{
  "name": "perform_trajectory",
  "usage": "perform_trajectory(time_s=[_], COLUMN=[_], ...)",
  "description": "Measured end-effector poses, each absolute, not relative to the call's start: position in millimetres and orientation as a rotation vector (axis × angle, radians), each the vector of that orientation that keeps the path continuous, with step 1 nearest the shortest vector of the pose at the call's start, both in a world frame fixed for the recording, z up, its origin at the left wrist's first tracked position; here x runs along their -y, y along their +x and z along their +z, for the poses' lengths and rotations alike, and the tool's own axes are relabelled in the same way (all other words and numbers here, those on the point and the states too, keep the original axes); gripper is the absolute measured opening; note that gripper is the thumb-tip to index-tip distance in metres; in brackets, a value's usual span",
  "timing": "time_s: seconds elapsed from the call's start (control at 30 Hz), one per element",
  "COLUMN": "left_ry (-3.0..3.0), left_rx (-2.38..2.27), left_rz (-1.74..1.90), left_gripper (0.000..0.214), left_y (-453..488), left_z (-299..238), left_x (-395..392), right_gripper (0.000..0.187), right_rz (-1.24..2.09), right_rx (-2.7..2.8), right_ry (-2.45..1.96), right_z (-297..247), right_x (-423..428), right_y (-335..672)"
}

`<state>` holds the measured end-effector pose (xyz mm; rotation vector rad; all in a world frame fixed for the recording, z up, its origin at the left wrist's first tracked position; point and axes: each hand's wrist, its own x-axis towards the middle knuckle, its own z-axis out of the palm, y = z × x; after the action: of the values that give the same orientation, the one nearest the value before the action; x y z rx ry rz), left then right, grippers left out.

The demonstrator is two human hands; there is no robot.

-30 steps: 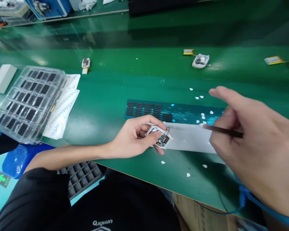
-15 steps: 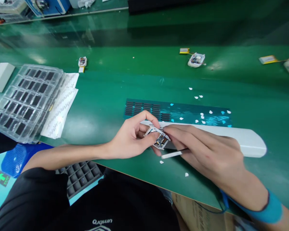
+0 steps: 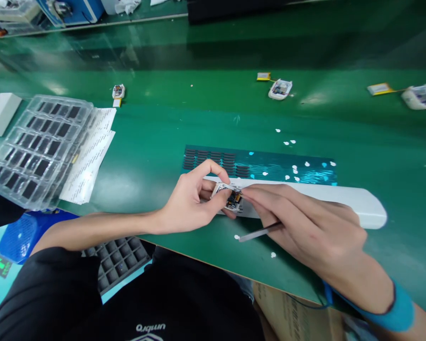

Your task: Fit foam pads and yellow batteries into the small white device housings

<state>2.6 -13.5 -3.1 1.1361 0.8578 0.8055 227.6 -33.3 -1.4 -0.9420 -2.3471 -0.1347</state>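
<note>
My left hand (image 3: pixel 202 201) is closed round a small white-cased electronic device (image 3: pixel 234 201) with its circuit board exposed, thumb on top and index finger curled at the far edge. My right hand (image 3: pixel 305 218) is closed, its fingertips pinching at the device's right edge. A thin flat metal tool (image 3: pixel 258 233) sticks out from under those fingers toward the left; its other end is hidden. Beneath both hands lies a long white bar (image 3: pixel 362 206) with a rounded end. Just behind it is a teal sheet (image 3: pixel 277 163) carrying rows of dark strips.
Similar devices with yellow-edged batteries (image 3: pixel 280 89) lie along the back. Stacked clear trays (image 3: pixel 39 147) and printed sheets (image 3: pixel 95 156) are at left, beside a white box (image 3: pixel 2 113). Small white tabs (image 3: pixel 273 255) are scattered about. A blue wristband (image 3: pixel 394 303) has a cord.
The tool in my right hand has turned, its free end dipping slightly. The device has tilted a little in my left hand. The devices at the back appear farther left.
</note>
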Motion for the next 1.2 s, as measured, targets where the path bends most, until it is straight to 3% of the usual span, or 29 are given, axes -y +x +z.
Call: perform_trajectory(time_s=[0.37, 0.9, 1.2], left_ry=[1.336, 1.627, 1.531], left_rx=[-0.857, -0.887, -0.897], left_rz=[0.984, 0.997, 1.053], left_gripper=[0.024, 0.010, 0.009], left_y=[7.7, 4.1, 4.7], left_z=[-10.7, -5.9, -9.5], left_x=[19.1, 17.3, 20.6], right_gripper=[0.037, 0.019, 0.033], right_rz=[-0.195, -0.446, -0.352], right_rx=[2.351, 2.405, 2.418], right_ry=[-0.996, -0.882, -0.834], right_z=[3.1, 9.4, 1.4], right_x=[40.6, 41.3, 42.3], right_y=[222.4, 219.4, 230.2])
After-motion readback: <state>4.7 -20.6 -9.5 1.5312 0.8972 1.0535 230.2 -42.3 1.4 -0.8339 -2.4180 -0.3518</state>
